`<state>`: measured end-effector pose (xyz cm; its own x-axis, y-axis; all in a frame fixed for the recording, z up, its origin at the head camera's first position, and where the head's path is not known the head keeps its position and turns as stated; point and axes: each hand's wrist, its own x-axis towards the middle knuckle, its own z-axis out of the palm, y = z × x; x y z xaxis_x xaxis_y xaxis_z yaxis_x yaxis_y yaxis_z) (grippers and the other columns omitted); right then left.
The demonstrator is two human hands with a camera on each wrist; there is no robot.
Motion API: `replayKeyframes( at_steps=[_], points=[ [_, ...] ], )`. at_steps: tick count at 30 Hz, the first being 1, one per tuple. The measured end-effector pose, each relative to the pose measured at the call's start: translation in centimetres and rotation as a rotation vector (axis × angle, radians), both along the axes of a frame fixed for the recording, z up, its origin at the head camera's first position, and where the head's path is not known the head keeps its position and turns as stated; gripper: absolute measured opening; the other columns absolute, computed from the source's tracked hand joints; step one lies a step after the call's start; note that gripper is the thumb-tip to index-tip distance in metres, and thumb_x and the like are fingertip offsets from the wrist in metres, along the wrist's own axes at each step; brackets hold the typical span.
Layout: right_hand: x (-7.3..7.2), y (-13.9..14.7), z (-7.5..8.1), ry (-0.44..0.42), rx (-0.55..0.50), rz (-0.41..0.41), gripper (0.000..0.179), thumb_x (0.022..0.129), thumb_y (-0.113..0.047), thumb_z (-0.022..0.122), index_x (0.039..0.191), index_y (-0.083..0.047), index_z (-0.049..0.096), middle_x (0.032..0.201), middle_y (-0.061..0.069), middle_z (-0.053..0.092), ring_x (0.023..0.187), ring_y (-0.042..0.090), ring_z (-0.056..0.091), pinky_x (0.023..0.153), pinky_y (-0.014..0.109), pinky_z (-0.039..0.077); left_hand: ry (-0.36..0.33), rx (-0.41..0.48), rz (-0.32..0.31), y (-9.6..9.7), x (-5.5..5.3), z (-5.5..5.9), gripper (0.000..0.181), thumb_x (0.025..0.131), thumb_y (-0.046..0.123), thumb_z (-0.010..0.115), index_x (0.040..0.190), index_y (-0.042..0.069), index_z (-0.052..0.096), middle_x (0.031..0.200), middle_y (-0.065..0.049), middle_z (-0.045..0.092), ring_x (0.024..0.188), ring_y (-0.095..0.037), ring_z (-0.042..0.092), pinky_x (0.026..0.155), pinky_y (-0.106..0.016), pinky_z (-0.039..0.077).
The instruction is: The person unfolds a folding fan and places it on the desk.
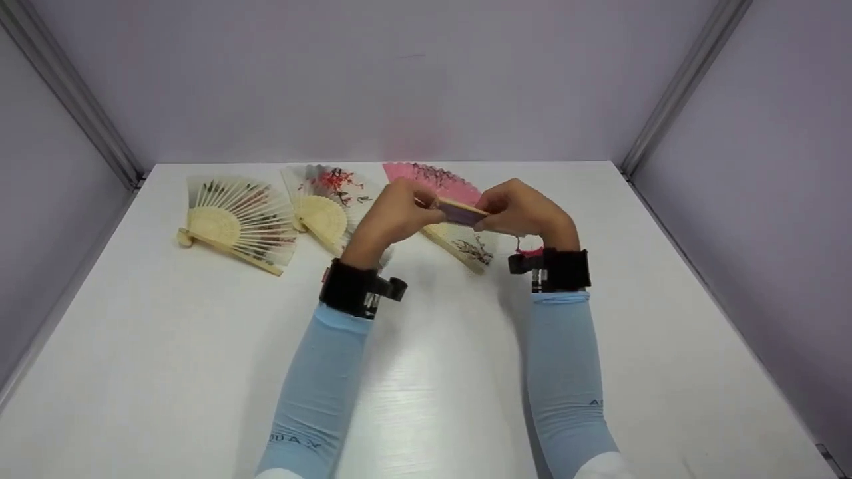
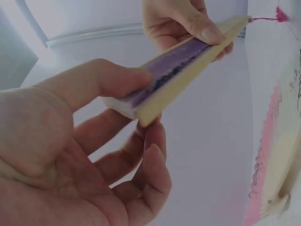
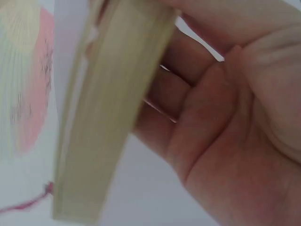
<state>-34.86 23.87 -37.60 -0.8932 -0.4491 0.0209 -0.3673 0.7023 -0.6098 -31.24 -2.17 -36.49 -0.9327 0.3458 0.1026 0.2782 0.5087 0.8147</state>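
A folded purple hand fan (image 1: 461, 213) with pale wooden ribs is held above the table, between both hands. My left hand (image 1: 396, 214) pinches its purple end, thumb on top and fingers underneath, as the left wrist view shows. Farther along the same fan, my right hand (image 1: 522, 207) grips it between thumb and fingers. Pale ribs (image 3: 108, 108) lie pressed together in the right wrist view. A pink tassel (image 2: 281, 15) hangs on a cord from the fan's narrow end, beyond the right hand.
Three spread fans lie along the back of the white table (image 1: 426, 372): a white one with leafy print (image 1: 206, 193) at left, one with red blossoms (image 1: 336, 183) beside it, and a pink-edged one (image 1: 436, 176) behind the hands. Walls (image 1: 426, 86) enclose the back and sides.
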Motion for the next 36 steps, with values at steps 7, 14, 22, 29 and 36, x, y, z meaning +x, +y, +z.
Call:
replayKeyframes(
  at_steps=[7, 14, 22, 29, 36],
  points=[
    [-0.2, -4.6, -0.2, -0.053, -0.429, -0.046, 0.017, 0.098, -0.014, 0.082, 0.113, -0.006, 0.079, 0.102, 0.003, 0.079, 0.093, 0.015, 0.073, 0.086, 0.025, 0.061, -0.107, 0.408, -0.044, -2.5, -2.5, -1.5, 0.042, 0.097, 0.024, 0.085, 0.135, 0.01, 0.072, 0.136, -0.013, 0.074, 0.127, -0.028, 0.07, 0.103, -0.04, 0.063],
    [-0.1, -8.8, -0.4, -0.048, -0.795, -0.092, 0.012, 0.101, -0.015, 0.079, 0.11, -0.008, 0.075, 0.098, -0.001, 0.074, 0.096, 0.016, 0.069, 0.089, 0.03, 0.062, -0.179, 0.244, -0.11, -3.3, -3.3, -2.6, 0.047, 0.095, 0.019, 0.085, 0.139, 0.009, 0.07, 0.137, -0.014, 0.073, 0.127, -0.026, 0.07, 0.105, -0.041, 0.064],
    [-0.3, -9.8, -0.5, -0.053, -0.805, -0.138, 0.02, 0.108, -0.019, 0.071, 0.122, -0.005, 0.074, 0.108, 0.002, 0.073, 0.108, 0.017, 0.067, 0.105, 0.036, 0.059, -0.159, 0.255, -0.016, -2.5, -3.3, -2.9, 0.03, 0.1, 0.01, 0.077, 0.128, 0.002, 0.075, 0.128, -0.018, 0.076, 0.118, -0.027, 0.074, 0.097, -0.041, 0.068],
    [-0.8, -9.1, -1.3, -0.095, -0.743, -0.109, 0.033, 0.109, -0.012, 0.062, 0.141, -0.005, 0.068, 0.124, 0.008, 0.07, 0.12, 0.023, 0.069, 0.114, 0.044, 0.059, -0.165, 0.304, 0.058, -2.5, -3.4, -3.2, 0.027, 0.102, 0.01, 0.076, 0.127, 0.0, 0.075, 0.125, -0.019, 0.076, 0.112, -0.028, 0.076, 0.096, -0.042, 0.068],
    [-1.3, -9.0, -1.6, -0.091, -0.696, -0.069, 0.034, 0.109, -0.011, 0.066, 0.143, -0.009, 0.071, 0.13, 0.013, 0.073, 0.123, 0.026, 0.072, 0.114, 0.045, 0.06, -0.117, 0.368, 0.126, -2.7, -3.6, -3.6, 0.029, 0.104, 0.012, 0.073, 0.131, 0.001, 0.074, 0.126, -0.02, 0.076, 0.108, -0.026, 0.077, 0.094, -0.039, 0.069]
  ],
)
